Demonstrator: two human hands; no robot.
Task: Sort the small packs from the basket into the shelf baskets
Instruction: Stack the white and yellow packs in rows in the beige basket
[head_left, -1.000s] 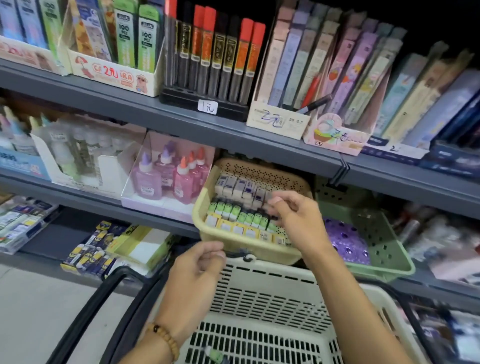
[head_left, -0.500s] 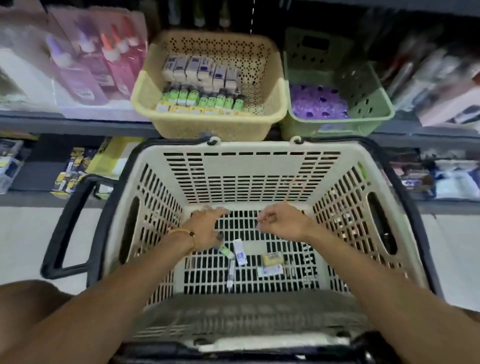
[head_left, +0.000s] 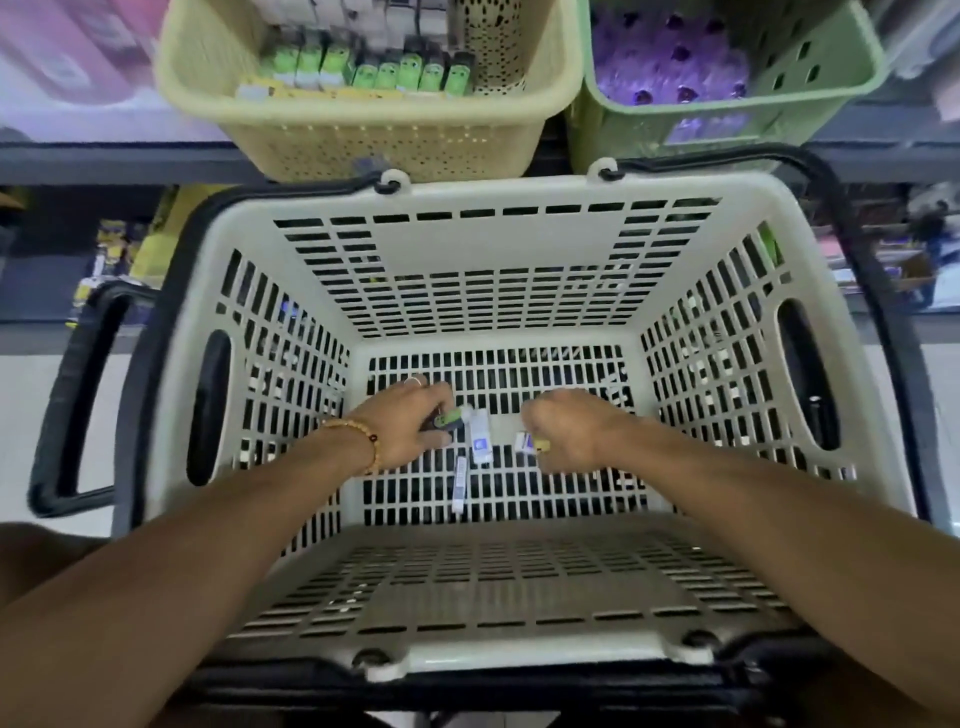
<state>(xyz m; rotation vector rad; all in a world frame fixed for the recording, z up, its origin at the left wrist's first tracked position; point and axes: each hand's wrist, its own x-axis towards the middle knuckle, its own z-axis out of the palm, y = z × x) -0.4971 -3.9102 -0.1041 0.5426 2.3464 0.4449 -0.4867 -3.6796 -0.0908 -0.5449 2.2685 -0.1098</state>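
Observation:
Both my hands are down on the floor of the cream shopping basket (head_left: 498, 249). My left hand (head_left: 410, 423), with a bead bracelet at the wrist, pinches a small green pack (head_left: 451, 419). My right hand (head_left: 563, 428) is curled over a yellow and white pack (head_left: 534, 442) and grips it. A white pack with a blue label (head_left: 480, 441) and a narrow white pack (head_left: 459, 483) lie loose between the hands. On the shelf above stand a yellow shelf basket (head_left: 374, 140) with rows of green and white packs and a green shelf basket (head_left: 831, 67) with purple packs.
The shopping basket's black handles (head_left: 67, 410) hang down at both sides. A grey shelf edge (head_left: 114, 161) runs behind the basket, with pink glue boxes above at the left and yellow packs on the lower shelf at the left.
The view swung down from the shelf into the shopping basket. Both hands went from the yellow shelf basket to the basket floor and closed on small packs.

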